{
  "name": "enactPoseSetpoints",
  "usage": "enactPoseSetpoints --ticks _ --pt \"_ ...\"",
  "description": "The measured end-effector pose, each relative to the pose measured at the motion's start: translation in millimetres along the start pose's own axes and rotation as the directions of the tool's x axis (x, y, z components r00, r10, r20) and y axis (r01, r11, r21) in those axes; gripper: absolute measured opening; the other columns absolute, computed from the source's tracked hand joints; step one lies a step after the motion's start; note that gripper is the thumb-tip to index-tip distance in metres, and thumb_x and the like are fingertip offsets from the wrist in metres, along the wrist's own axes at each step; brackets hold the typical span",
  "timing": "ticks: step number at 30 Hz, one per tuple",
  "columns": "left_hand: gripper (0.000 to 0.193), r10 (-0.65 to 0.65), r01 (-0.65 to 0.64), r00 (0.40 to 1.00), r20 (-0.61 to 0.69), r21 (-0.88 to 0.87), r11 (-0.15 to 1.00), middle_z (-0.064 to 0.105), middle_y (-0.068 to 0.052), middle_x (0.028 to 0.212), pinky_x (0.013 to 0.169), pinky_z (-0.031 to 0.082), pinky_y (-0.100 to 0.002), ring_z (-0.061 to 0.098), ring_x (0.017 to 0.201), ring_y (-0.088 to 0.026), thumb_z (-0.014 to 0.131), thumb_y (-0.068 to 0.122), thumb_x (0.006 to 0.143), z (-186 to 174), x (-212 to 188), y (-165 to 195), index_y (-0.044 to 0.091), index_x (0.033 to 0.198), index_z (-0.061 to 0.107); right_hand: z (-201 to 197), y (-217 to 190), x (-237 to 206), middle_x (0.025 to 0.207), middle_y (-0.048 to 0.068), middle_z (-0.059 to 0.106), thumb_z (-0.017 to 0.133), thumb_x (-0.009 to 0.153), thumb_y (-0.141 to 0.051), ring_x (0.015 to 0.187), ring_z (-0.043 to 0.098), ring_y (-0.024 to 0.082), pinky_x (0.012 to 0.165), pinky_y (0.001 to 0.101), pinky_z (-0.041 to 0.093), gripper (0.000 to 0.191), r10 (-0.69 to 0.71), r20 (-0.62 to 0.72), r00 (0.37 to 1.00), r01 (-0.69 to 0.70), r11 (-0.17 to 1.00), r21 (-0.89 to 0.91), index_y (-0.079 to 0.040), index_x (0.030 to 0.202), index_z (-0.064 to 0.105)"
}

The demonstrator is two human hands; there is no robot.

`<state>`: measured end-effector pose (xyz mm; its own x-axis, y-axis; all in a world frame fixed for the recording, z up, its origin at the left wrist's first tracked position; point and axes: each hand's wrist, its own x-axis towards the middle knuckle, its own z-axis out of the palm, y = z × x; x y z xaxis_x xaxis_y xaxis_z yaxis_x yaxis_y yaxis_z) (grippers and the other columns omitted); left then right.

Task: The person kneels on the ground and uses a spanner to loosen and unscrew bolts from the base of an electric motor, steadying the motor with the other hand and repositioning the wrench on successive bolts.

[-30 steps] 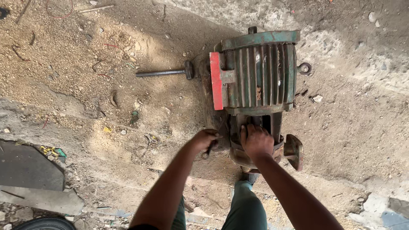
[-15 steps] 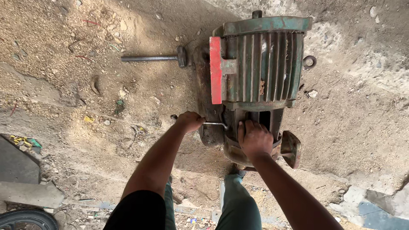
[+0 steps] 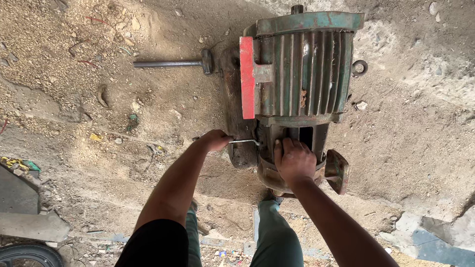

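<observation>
A green ribbed electric motor (image 3: 302,69) with a red box on its left side lies on dirt ground. A rusty housing (image 3: 277,170) is joined to its near end. My left hand (image 3: 215,140) grips the long arm of a thin metal hex key (image 3: 245,142); the key's tip reaches into the housing's left side. My right hand (image 3: 295,159) lies flat on top of the housing, fingers toward the motor, holding nothing I can see. My legs in green trousers (image 3: 274,237) stand just below.
A steel hammer (image 3: 173,63) lies on the ground left of the motor. A loose metal ring (image 3: 359,66) sits at the motor's right. A grey slab (image 3: 29,225) and a tyre edge (image 3: 27,254) occupy the bottom left corner. Scattered debris covers the dirt.
My left hand has swung out to the left with the hex key, away from the housing. My right hand has stayed on the housing. The view has shifted slightly.
</observation>
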<state>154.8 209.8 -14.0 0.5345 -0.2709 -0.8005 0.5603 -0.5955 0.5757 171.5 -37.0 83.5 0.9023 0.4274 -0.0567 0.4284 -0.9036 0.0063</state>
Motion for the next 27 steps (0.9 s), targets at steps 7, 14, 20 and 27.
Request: enactPoseSetpoints --ticks 7,14,20,27 --pt "0.057 0.070 -0.071 0.997 0.022 0.065 0.995 0.071 -0.019 0.116 0.108 0.046 -0.049 0.067 0.113 -0.033 0.038 0.057 0.102 3.3 2.3 6.6 0.017 0.122 0.073 0.6 -1.2 -0.5 0.076 0.011 0.071 0.059 0.099 -0.029 0.068 0.070 0.028 0.055 0.0421 0.056 0.028 -0.015 -0.026 1.000 0.015 1.000 0.018 -0.010 0.079 0.065" --pt "0.058 0.078 -0.084 0.996 0.040 0.180 0.980 0.070 -0.016 0.118 0.110 0.046 -0.050 0.065 0.117 -0.030 0.037 0.055 0.105 0.7 -3.7 9.8 0.014 0.121 0.074 -1.8 -4.0 -0.9 0.078 0.011 0.072 0.059 0.098 -0.030 0.071 0.071 0.030 0.059 0.0434 0.057 0.027 -0.017 -0.047 0.999 0.018 1.000 0.022 -0.011 0.080 0.065" --pt "0.054 -0.052 0.026 0.972 0.229 0.112 0.993 0.071 -0.014 0.094 0.084 0.050 -0.039 0.068 0.089 -0.022 0.040 0.047 0.110 10.6 -15.9 29.8 0.004 0.110 0.073 -1.2 -1.1 -1.1 0.078 0.012 0.072 0.058 0.098 -0.030 0.072 0.071 0.031 0.061 0.0444 0.057 0.027 -0.008 -0.031 1.000 0.009 0.999 0.037 -0.010 0.081 0.066" --pt "0.025 0.029 0.242 0.895 0.445 -0.540 0.806 0.074 -0.010 0.082 0.055 0.057 -0.026 0.068 0.062 -0.013 0.056 0.020 0.103 38.8 -13.8 90.3 0.002 0.099 0.073 -7.9 -1.2 -2.3 0.083 0.011 0.072 0.057 0.097 -0.033 0.076 0.071 0.031 0.065 0.0440 0.058 0.025 0.022 0.027 0.999 -0.023 0.999 0.040 -0.011 0.087 0.066"
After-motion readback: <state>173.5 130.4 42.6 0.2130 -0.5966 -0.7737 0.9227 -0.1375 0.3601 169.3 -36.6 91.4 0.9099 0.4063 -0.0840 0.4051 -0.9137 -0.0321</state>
